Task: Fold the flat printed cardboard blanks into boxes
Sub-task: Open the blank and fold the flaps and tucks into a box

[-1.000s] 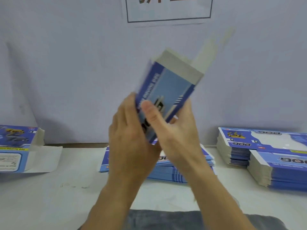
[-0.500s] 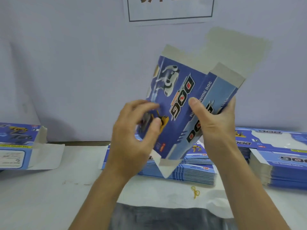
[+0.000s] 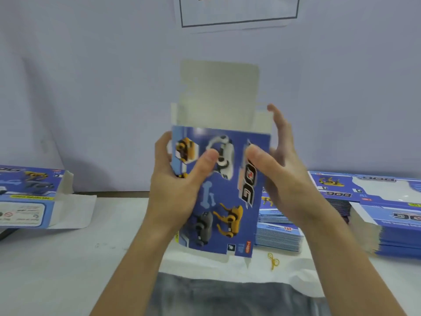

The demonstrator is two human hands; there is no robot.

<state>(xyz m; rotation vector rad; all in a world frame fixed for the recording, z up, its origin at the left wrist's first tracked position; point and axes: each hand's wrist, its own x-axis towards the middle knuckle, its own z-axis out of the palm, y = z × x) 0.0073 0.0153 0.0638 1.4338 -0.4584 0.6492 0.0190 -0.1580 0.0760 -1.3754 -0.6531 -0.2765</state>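
Observation:
I hold a blue printed box with robot dogs on its front upright in front of me, above the table. Its plain grey lid flap stands straight up at the top and the small side flaps are unfolded. My left hand grips the box's left edge with the thumb across the printed front. My right hand holds the right edge, thumb on the front and fingers reaching up beside the right side flap. The box's lower end shows short white flaps.
A stack of flat blanks lies behind the box, and two more stacks sit at the right. A folded box with an open flap lies at the left. A yellow rubber band rests on the white table.
The box has turned from tilted to upright and square to me, its front now facing me. Both hands have shifted to its left and right edges.

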